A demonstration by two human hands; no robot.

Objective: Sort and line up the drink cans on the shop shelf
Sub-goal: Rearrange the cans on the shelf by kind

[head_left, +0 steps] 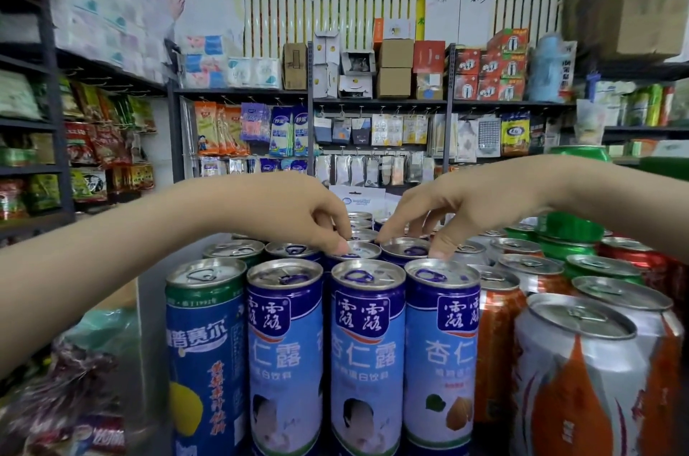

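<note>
Two hands are busy in the second row, so the step in hand looks like squaring up the blue cans behind the front line. Three almond-drink cans [367, 343] stand upright and touching in front. A lemon-drink can [207, 343] closes their left end, and orange cans [497, 343] stand just to the right. Green cans [570, 232] and red cans [634, 258] sit further right and back.

The left hand [298, 209] reaches in over the front row with the wrist level and the fingers curled down. Its thumb tip is at the left edge of the left rear can [358, 254]. Whether it pinches the rim or only touches it, I cannot tell.

The right hand [447, 209] arches in from the right. Its thumb and forefinger straddle the lid of the right rear can [410, 250], gripping it by the rim.

The next move probably calls for a small slide or twist of these two cans into line. The wrists need to stay high, since the tightly packed front cans could be knocked over.
</note>
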